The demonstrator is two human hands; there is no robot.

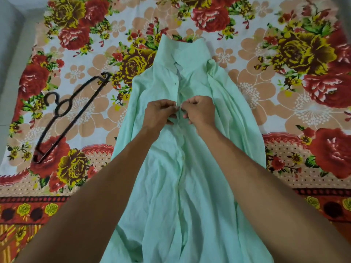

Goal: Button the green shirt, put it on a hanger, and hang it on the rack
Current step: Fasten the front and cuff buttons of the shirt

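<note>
On the floral bedsheet [247,59]: left hand [160,113] and right hand [199,112] pinched on green shirt [171,186] placket mid-chest; upper buttons apparently undone, black hanger [72,114] untouched alongside.

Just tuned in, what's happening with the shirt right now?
A person is buttoning the green shirt, which lies face up on a floral bedsheet. The left hand and right hand pinch the front placket together about mid-chest, working a button. The collar end above looks open. The black hanger lies untouched on the sheet to the left.
</note>
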